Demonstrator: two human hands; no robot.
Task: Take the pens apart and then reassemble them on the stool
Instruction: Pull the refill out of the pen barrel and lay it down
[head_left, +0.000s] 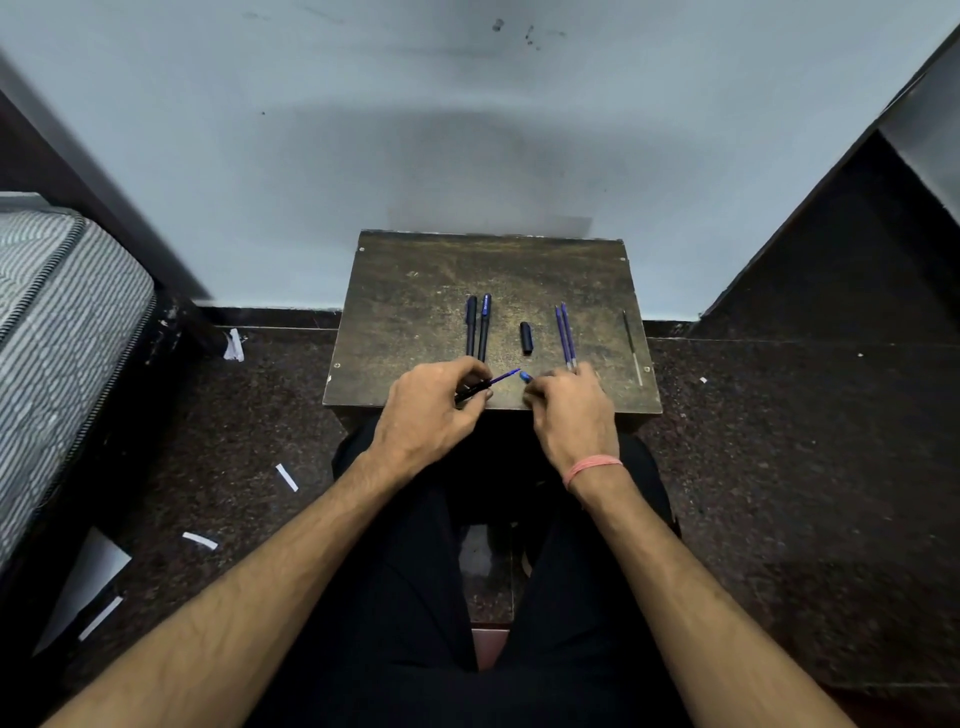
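Mid-task, the left hand (434, 402) grips a pen barrel (474, 391), refill (505, 376) protruding, while the right hand (566, 402) pinches its blue tip (525, 376) just beside, over the stool (415, 291); sorted parts lie beyond.

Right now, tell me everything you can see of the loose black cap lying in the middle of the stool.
The black cap is a short, dark, plastic-looking tube with a rounded far end. It lies flat on the worn stool top, pointing roughly away from the person, between the two whole pens and the pair of blue refills. Nothing touches it; both hands are nearer the front edge.
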